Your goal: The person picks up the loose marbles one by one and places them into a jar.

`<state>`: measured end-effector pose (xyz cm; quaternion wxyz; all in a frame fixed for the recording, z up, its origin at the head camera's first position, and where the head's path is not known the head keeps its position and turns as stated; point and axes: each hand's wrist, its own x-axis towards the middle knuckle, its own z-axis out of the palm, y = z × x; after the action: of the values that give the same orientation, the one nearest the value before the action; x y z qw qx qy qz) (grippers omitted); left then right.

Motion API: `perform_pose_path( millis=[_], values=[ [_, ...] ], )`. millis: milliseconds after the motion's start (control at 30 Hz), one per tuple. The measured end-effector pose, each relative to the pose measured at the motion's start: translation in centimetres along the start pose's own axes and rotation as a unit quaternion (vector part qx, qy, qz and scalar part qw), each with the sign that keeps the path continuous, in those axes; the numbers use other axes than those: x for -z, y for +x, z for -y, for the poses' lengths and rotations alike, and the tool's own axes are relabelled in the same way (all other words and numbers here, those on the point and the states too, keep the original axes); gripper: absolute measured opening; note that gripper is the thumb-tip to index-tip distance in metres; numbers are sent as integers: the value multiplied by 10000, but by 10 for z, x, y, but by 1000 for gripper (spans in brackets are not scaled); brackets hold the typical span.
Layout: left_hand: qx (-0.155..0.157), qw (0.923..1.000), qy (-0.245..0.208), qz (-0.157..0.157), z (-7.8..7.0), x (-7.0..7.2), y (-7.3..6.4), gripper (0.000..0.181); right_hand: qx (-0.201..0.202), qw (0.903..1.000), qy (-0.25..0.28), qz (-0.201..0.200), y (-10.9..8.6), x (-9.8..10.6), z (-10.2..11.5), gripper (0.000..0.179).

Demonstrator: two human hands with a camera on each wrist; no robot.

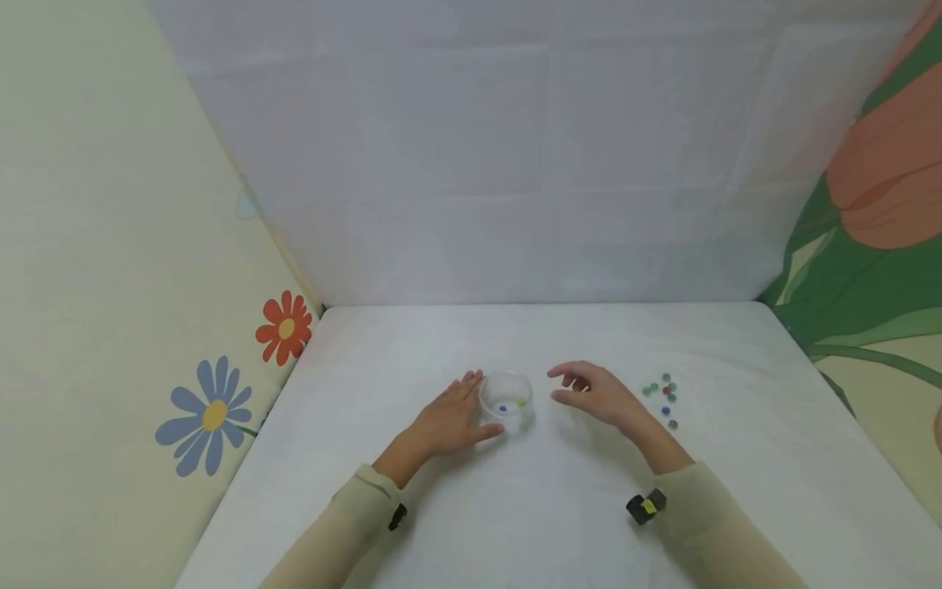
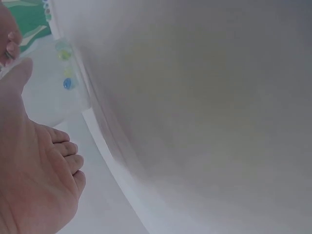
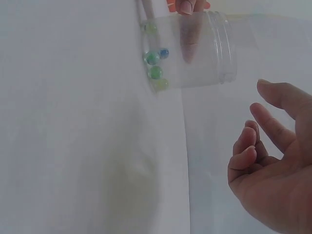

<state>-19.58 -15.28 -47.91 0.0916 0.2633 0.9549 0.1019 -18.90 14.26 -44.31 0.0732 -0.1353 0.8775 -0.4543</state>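
Note:
A clear plastic jar (image 1: pixel 506 395) stands upright on the white table with several green, yellow and blue marbles (image 3: pixel 155 72) at its bottom. My left hand (image 1: pixel 450 417) rests beside it, straight fingers along its left side and the thumb extended by its near side. To the right of the jar, apart from it, my right hand (image 1: pixel 594 397) hovers over the table. In the right wrist view its thumb and index finger (image 3: pixel 274 127) stand apart with nothing between them, and the other fingers are bent.
Beyond my right hand, several loose marbles (image 1: pixel 666 391) in green, blue, red and brown lie on the white tablecloth (image 1: pixel 530 523). A plain white sheet (image 1: pixel 456 164) hangs behind the table. Flower-patterned cloth (image 1: pixel 213 413) flanks the left side, with another patterned cloth (image 1: pixel 883 180) at the right.

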Motion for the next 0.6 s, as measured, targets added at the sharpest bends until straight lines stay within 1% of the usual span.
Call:
perform_pose_path(
  millis=[167, 333, 400, 600],
  values=[
    [-69, 9999, -131, -10, -2, 3, -1, 101, -71, 9998, -93, -154, -8, 9, -9, 38],
    [-54, 10000, -47, 9, -2, 2, 0, 101, -219, 9992, -228, -240, -17, 18, -19, 40],
    [-37, 10000, 1, 10, -1, 1, 0, 102, -309, 9989, -262, -233, -20, 22, -22, 41],
    [-17, 10000, -43, -6, 2, -1, 1, 101, -619, 9971, -414, -126, -28, 32, -29, 45]
  ],
)
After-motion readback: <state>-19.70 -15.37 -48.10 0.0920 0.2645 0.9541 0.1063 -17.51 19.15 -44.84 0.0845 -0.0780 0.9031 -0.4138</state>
